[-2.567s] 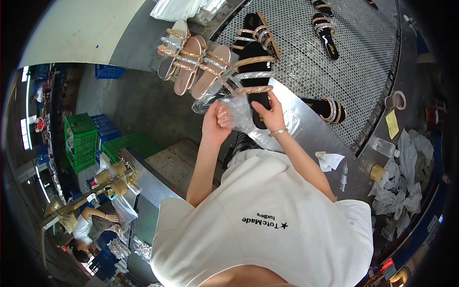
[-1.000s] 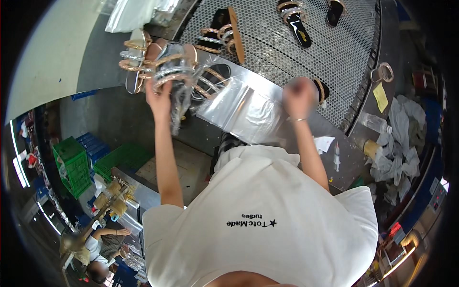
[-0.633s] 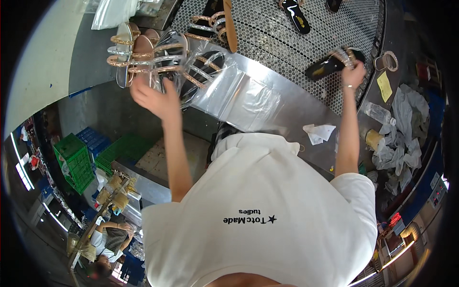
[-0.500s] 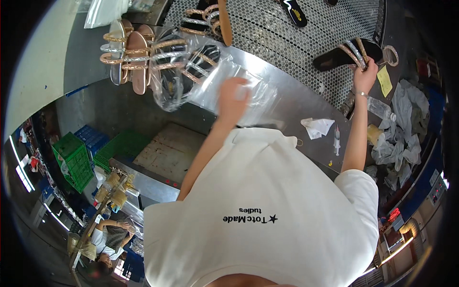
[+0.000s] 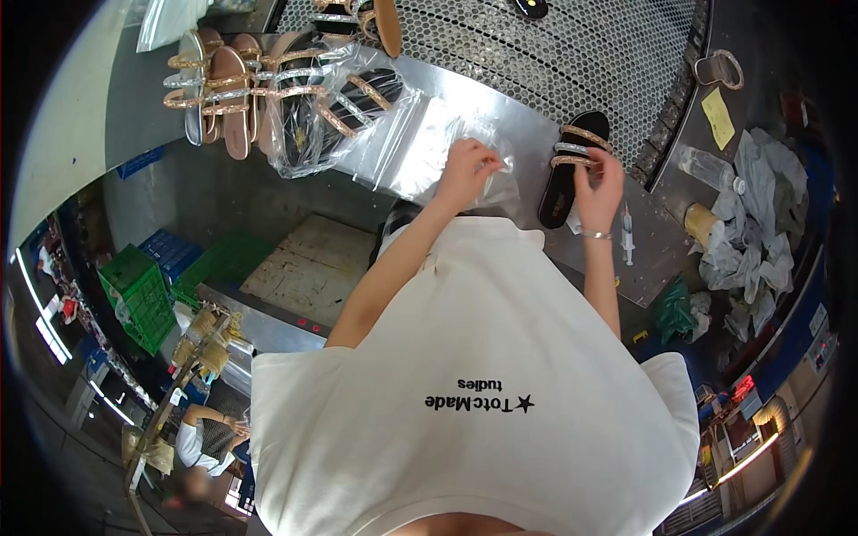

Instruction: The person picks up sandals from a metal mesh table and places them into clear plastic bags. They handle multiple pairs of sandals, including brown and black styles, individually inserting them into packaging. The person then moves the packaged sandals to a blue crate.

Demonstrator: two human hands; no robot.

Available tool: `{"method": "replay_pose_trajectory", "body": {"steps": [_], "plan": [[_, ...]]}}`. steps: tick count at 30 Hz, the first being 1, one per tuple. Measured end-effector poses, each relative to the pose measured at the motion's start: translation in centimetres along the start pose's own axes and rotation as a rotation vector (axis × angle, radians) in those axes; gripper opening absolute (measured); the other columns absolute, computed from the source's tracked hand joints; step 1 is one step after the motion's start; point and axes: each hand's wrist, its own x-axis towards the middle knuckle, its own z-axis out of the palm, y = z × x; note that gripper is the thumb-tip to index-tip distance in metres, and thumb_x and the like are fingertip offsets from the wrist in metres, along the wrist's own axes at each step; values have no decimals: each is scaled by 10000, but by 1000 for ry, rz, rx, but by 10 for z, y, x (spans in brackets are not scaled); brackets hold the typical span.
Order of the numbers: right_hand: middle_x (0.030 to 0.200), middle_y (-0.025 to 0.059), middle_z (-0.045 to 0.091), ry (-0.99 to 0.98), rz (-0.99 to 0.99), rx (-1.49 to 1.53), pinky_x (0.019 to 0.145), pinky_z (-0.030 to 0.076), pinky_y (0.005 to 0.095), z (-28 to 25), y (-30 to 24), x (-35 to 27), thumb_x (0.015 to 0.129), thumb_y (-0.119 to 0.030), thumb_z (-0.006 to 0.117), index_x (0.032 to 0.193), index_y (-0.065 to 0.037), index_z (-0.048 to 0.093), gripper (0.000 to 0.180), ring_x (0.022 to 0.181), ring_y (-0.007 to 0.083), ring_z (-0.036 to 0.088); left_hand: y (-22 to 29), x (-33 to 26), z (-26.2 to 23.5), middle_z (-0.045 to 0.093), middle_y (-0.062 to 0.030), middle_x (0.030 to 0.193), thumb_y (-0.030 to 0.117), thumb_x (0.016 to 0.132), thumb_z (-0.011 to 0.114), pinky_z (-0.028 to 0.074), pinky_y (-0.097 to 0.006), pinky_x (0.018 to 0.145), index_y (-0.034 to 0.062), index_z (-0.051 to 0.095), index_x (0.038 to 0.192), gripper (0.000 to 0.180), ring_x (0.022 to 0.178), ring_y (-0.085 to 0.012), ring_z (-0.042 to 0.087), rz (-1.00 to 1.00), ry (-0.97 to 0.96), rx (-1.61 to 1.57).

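Observation:
My left hand [image 5: 466,175] is closed in a pinch over the metal ledge, on the edge of a clear plastic bag [image 5: 503,189]. To its right, my right hand [image 5: 601,189] grips a black-soled sandal [image 5: 561,186] by its glittery rose-gold and silver straps. The sandal is tilted, its toe and heel pointing away from and toward me. Left of my left hand lie more flat clear bags [image 5: 393,147] and a black sandal in clear plastic [image 5: 313,121]. Beside that stand several tan and rose sandals [image 5: 232,98] with similar straps.
A perforated metal surface [image 5: 536,76] lies beyond the ledge, with another tan-soled sandal [image 5: 386,27] at its near left. On the right are a syringe [image 5: 627,237], a yellow note [image 5: 718,118], a plastic bottle [image 5: 710,170] and crumpled grey plastic [image 5: 760,205]. Green crates [image 5: 136,299] stand at left.
My right hand has brought the black sandal from the perforated surface nearer to me and leftward. My left hand has moved slightly right and closed on a clear bag.

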Motion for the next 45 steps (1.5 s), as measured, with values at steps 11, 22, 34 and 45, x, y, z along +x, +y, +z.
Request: {"method": "replay_pose_trajectory", "body": {"steps": [11,22,34,45], "plan": [[836,6,555,-457,44,585,556,420,232,86,-80,-20,629,-265,780,977,-67,546,464,638,95,487,50,-14,-82,587,-65,895,217,929,424,489,-275,776,-6,562,1038,284,877,-130,577,-533,-79,-984],[712,12,602,-438,-14,532,537,407,236,84,-116,-26,646,-214,762,766,-39,616,257,561,91,481,67,-29,-105,639,-138,847,69,838,567,536,-273,673,-63,592,897,147,673,-155,631,-588,135,-634],[637,10,602,-345,130,701,524,395,202,77,-103,-23,753,-165,686,773,-6,652,164,567,49,498,73,-32,-117,581,-168,982,104,901,448,493,-350,794,8,499,952,120,942,-280,586,-528,306,-1279],[661,29,601,-321,393,598,544,426,212,82,-37,-40,724,-172,690,800,9,623,207,582,75,521,99,-7,-164,328,59,529,183,892,435,313,-202,465,137,364,644,261,467,-48,342,-419,122,-1770]]}}
